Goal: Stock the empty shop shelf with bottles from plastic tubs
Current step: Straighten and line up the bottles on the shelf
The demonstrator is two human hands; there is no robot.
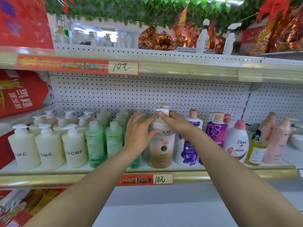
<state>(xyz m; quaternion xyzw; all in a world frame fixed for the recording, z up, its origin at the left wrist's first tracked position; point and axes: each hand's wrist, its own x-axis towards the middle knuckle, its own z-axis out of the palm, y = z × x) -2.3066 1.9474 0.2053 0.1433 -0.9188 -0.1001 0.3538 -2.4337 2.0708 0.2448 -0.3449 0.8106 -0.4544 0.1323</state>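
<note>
Grip of right hand (pixel 178 125) curled round Olay bottle (pixel 161 149) pump, left hand (pixel 137 135) spread on its shoulder, near shelf (pixel 229 175) edge.

White pegboard back wall (pixel 147 89), leafy garland (pixel 147 7) overhead.
</note>
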